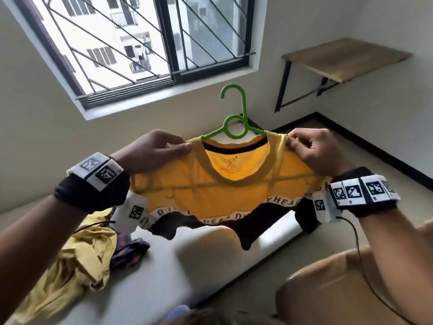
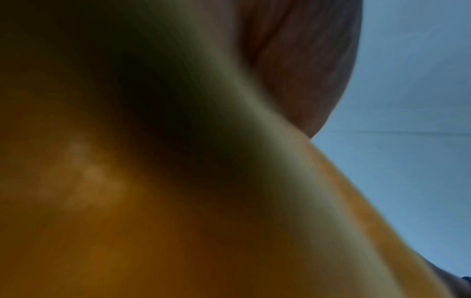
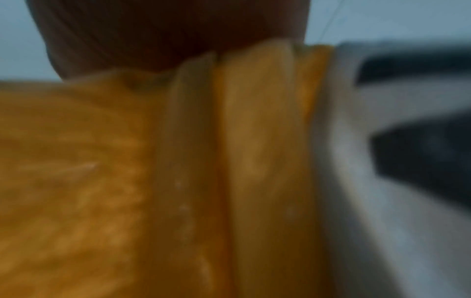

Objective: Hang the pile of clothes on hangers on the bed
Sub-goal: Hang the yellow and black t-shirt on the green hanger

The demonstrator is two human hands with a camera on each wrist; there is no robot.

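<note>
A yellow T-shirt [image 1: 210, 195] is held up in the air above the bed [image 1: 210, 261], spread flat and facing the head camera, its long axis running left to right from one shoulder to the other. Its neck opening points up and away toward the window [image 1: 131, 43], and its black lower part, below a white band with dark lettering, hangs down toward the mattress. A green hanger [image 1: 235, 124] sits inside the neck: its hook points straight up and curls to the left, its ring stands just above the collar, and its two arms slope down under the shoulder seams. The left hand [image 1: 154, 152] pinches the shirt's left shoulder, thumb and fingers closed narrow on the cloth edge. The right hand [image 1: 311, 150] pinches the right shoulder the same way, fingers curled tight on the seam. Both hands are level with each other, well apart, with the shirt stretched between them. The wrist views show only blurred yellow cloth [image 2: 178, 242] [image 3: 102, 181] pressed close to the lens and part of a hand above it. On the bed at the lower left lies a pile of clothes [image 1: 77, 261], pale yellow cloth on top and a dark checked piece beside it. A wooden shelf [image 1: 346, 58] is fixed to the wall at the upper right.
</note>
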